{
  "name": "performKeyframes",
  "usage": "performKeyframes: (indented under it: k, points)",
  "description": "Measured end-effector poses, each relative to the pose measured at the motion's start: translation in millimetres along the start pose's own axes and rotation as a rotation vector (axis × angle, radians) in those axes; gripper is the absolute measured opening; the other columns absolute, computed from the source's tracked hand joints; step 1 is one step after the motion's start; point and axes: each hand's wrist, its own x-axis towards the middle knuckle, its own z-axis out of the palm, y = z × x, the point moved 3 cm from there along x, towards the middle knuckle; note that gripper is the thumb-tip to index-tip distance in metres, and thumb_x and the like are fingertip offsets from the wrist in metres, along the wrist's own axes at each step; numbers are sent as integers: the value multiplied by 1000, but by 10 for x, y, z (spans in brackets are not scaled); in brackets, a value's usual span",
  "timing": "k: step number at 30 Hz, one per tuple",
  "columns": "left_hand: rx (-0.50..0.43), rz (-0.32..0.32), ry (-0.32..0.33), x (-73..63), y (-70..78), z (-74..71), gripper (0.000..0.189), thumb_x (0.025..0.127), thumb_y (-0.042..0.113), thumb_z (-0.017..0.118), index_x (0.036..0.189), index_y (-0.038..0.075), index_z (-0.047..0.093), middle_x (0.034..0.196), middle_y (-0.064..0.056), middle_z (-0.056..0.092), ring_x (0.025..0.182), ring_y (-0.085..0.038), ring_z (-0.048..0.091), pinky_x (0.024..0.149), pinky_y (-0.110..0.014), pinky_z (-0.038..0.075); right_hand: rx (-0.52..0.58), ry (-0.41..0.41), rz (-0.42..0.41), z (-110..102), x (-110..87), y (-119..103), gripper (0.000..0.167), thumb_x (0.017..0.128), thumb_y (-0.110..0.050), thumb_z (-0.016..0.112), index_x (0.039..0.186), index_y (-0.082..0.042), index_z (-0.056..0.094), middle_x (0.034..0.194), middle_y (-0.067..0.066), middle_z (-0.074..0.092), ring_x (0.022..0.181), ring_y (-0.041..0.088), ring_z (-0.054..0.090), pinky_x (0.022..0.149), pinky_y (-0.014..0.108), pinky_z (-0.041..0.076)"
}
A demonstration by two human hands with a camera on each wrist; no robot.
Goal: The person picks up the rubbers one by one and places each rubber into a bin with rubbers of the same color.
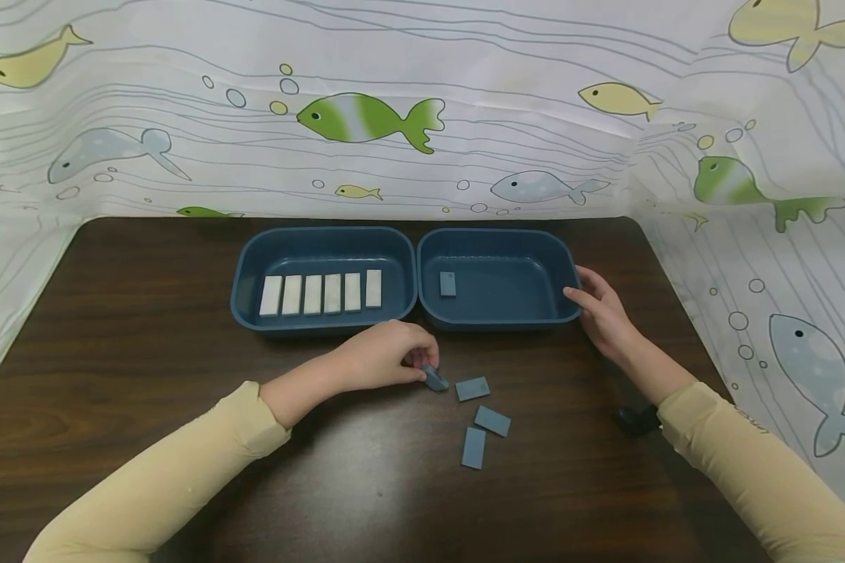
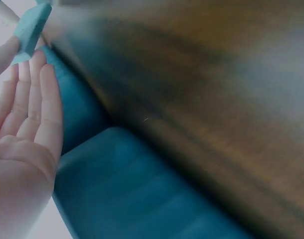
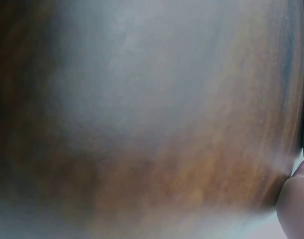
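Note:
Between thumb and fingertips, my left hand (image 1: 386,356) pinches a small blue-grey rectangular tile (image 1: 435,378), tilted up just in front of the bins. The same tile (image 2: 33,30) shows at the fingertips in the left wrist view. Three more blue-grey tiles lie loose to its right: one (image 1: 472,389) nearest, another (image 1: 493,421) beyond it, a third (image 1: 474,448) closer to me. My right hand (image 1: 605,313) grips the right end of the right blue bin (image 1: 500,320), thumb over the rim. Inside that bin lies a single blue-grey tile (image 1: 447,284).
A left blue bin (image 1: 324,325) stands end to end with the right one and holds a row of several white tiles (image 1: 313,295). Dark wooden table (image 1: 148,352) spreads around them. A fish-patterned sheet (image 1: 535,47) rises behind and at the sides.

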Motion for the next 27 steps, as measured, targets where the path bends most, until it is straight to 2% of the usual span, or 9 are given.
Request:
performKeyframes:
  k: [9, 16, 27]
  points:
    - [-21, 49, 68, 123, 157, -224, 17, 89, 7, 86, 103, 11, 78, 97, 0, 78, 83, -8, 69, 80, -21, 59, -17, 5, 7, -6, -6, -2, 31, 109, -9, 58, 137, -17, 51, 129, -3, 53, 111, 5, 59, 91, 13, 53]
    - [-20, 79, 141, 267, 249, -498, 17, 89, 9, 86, 106, 7, 80, 100, -5, 80, 85, -13, 74, 83, -26, 62, -8, 5, -4, 7, 2, -4, 30, 108, -8, 58, 136, -18, 52, 127, -3, 55, 108, 5, 60, 90, 14, 54]
    - [-16, 25, 116, 568, 234, -899, 17, 94, 7, 82, 111, 5, 81, 109, -8, 81, 96, -21, 76, 92, -34, 62, -28, 12, -2, 4, -3, -7, 29, 108, -9, 58, 134, -19, 52, 127, -5, 54, 111, 5, 58, 90, 13, 53]
